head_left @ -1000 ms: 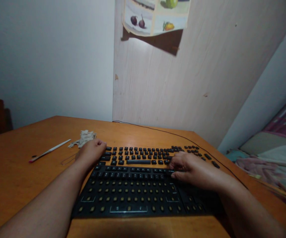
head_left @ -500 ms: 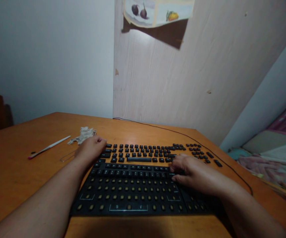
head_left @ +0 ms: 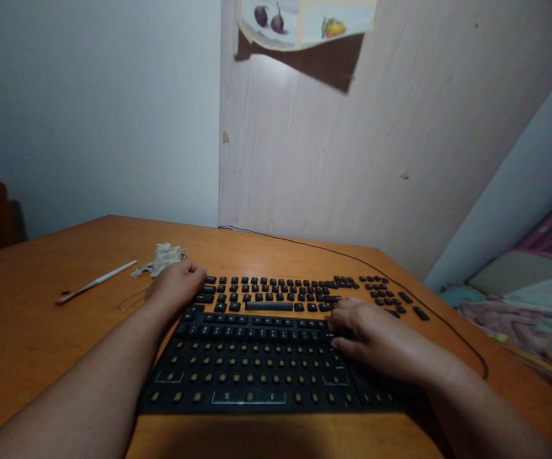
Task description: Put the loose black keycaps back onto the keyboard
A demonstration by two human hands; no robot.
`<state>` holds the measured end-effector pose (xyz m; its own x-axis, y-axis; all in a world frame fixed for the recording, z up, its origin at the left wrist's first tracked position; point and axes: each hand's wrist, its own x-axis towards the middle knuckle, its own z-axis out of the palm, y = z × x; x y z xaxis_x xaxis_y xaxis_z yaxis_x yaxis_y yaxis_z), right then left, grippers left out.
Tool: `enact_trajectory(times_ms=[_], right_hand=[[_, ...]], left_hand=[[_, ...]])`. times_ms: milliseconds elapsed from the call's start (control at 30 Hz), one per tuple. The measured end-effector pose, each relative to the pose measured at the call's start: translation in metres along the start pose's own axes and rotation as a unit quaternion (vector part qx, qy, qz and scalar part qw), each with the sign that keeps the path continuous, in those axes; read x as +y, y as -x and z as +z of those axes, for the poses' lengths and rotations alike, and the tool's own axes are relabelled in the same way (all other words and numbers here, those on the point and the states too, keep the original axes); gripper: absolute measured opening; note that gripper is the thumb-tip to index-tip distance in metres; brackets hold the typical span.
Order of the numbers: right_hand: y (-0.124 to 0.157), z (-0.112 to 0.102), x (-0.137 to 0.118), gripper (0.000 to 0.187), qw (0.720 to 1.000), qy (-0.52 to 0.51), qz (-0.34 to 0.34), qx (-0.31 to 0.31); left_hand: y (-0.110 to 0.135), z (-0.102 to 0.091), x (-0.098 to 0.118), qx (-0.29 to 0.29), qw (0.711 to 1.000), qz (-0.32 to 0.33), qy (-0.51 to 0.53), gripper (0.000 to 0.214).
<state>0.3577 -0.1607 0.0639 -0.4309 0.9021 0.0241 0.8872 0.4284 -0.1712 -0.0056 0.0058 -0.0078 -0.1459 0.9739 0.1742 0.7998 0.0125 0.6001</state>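
Note:
A black keyboard (head_left: 252,370) lies in front of me, with keycaps on its upper two rows and bare key stems below. My right hand (head_left: 359,331) rests over its upper right part, fingers curled and thumb bent at the end of the number row. What its fingertips grip, if anything, is hidden. Beyond the upper left corner, my left hand (head_left: 178,284) is closed beside the loose keycaps (head_left: 276,288); its fingertips are hidden too. Those keycaps stand in rows on the table behind the keyboard, with a long spacebar (head_left: 269,306) among them.
Left of my left hand lie a crumpled grey cloth (head_left: 166,256), a thin wire loop (head_left: 130,302) and a white brush (head_left: 108,275). A black cable (head_left: 324,246) runs along the back and right of the wooden table (head_left: 65,344). A wall (head_left: 299,146) stands behind.
Both hands stay where they were, and the keyboard and keycaps look the same. Only the camera view has shifted very slightly.

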Motion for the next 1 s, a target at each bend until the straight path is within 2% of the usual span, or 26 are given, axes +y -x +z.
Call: enact_trajectory(times_ms=[533,767,1000], right_hand=[[0.0023,-0.0034,-0.0034,0.007,1.000,0.002,0.000,0.007],[-0.0013,-0.0021,-0.0014,0.009,1.000,-0.001,-0.020,-0.003],[-0.0026,-0.0029,-0.0054,0.012,1.000,-0.015,-0.017,-0.005]], left_hand=[[0.0005,-0.0011,0.0020,0.005,1.000,-0.008,-0.020,0.038],[0.0008,-0.0021,0.0030,0.000,1.000,-0.005,-0.012,0.037],[0.0035,-0.0008,0.0042,0.011,1.000,-0.005,0.005,0.029]])
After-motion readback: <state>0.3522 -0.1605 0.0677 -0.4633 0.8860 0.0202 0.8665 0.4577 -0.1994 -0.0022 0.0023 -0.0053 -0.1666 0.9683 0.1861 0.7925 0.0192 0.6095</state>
